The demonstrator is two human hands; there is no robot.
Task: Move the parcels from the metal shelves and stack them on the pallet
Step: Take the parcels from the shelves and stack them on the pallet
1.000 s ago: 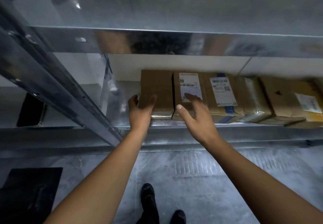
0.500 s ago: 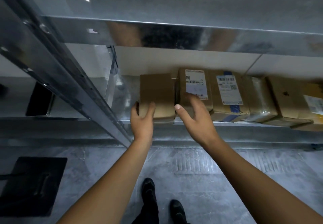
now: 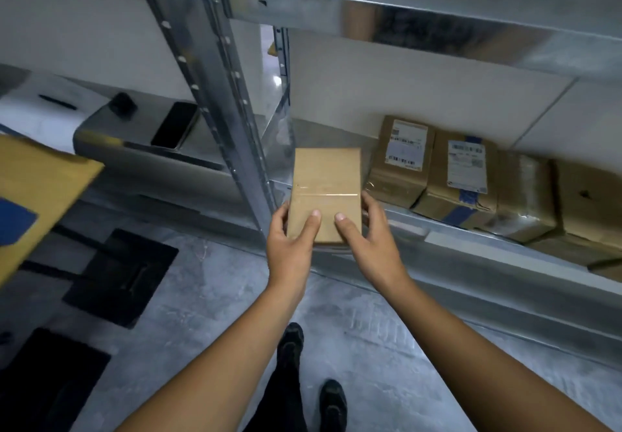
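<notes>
- A person's left hand [image 3: 291, 246] and right hand [image 3: 367, 239] grip one plain brown parcel [image 3: 324, 182] between them, one hand at each side of its near end.
- Both thumbs lie flat on the parcel's top face; the left hand's fingers curl round its left edge and the right hand's round its right edge.
- The fingertips under the parcel are hidden (only the thumbs and knuckles show).
- A strip of clear tape crosses the parcel's top.
- The parcel is at the left end of the lower metal shelf [image 3: 471, 253], beside the upright post [image 3: 222, 95]; whether its far end rests on the shelf cannot be told.
- Four more parcels sit in a row on the shelf to the right: a labelled parcel [image 3: 400, 162], a blue-taped parcel [image 3: 461, 179], a plastic-wrapped parcel [image 3: 525, 202] and a brown box [image 3: 592, 206] cut off by the right edge.
- Their label print is too blurred to read.
- At far left, a yellow-brown carton [image 3: 37, 189] is cut off by the frame.
- Black shoes [image 3: 291, 340] stand on the grey floor [image 3: 370, 330].
</notes>
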